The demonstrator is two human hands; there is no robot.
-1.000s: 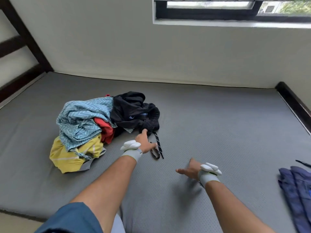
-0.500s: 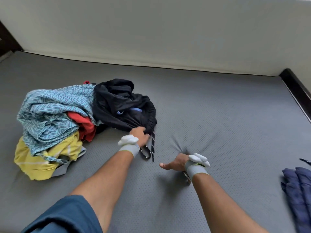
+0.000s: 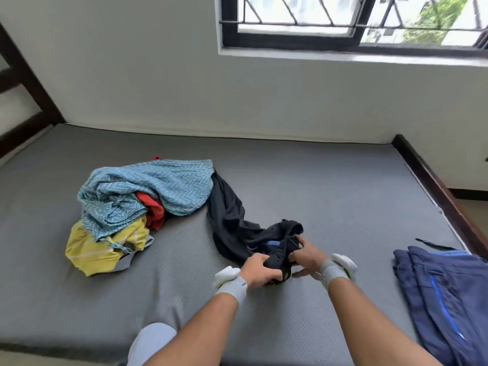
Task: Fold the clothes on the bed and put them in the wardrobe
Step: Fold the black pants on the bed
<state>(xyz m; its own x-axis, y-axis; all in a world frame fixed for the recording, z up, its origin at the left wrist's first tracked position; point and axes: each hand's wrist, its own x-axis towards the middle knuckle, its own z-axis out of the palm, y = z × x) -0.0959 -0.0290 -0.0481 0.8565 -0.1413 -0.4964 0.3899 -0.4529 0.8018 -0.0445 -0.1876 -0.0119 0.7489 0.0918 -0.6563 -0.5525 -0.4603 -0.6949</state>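
Both fists clamp the black garment (image 3: 232, 228) | left hand (image 3: 257, 269); right hand (image 3: 306, 256) | crumpled; tail trails away leftward

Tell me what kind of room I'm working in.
Most likely a bedroom: a grey mattress in a dark wooden bed frame, loose clothes piled on it, a barred window above.

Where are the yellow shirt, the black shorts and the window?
yellow shirt (image 3: 89, 249): head view, on its front fabric.
black shorts (image 3: 232, 220): head view, on the stretched-out part.
window (image 3: 290, 39): head view, on its dark lower frame.
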